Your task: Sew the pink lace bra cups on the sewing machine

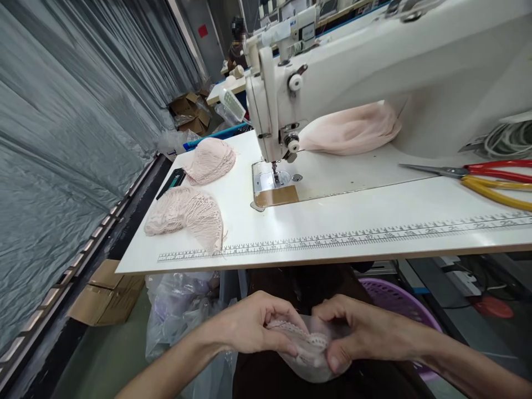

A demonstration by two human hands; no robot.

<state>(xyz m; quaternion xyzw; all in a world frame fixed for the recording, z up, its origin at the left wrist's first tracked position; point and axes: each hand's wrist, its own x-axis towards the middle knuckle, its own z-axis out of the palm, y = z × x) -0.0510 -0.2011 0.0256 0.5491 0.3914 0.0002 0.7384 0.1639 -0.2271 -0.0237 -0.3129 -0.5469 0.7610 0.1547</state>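
Observation:
Over my lap, below the table's front edge, my left hand (pixel 266 327) and my right hand (pixel 353 332) grip a pale sheer piece of fabric with lace edging (pixel 310 354). Left fingers and thumb pinch its lace side; the right ones close on the opposite side. The piece is slightly blurred, so its exact kind is unclear. On the table's left part lie a pale pink lace bra cup (pixel 213 158) and a second pink lace piece (pixel 187 213), apart from my hands.
A white sewing machine (pixel 357 72) stands on the table (pixel 332 216), with sheer pink fabric (pixel 353 130) under its arm. Red-and-yellow-handled scissors (pixel 465 173) lie at right. A purple basket (pixel 399 299) and a cardboard box (pixel 108 293) stand below. A person (pixel 236 44) is farther back.

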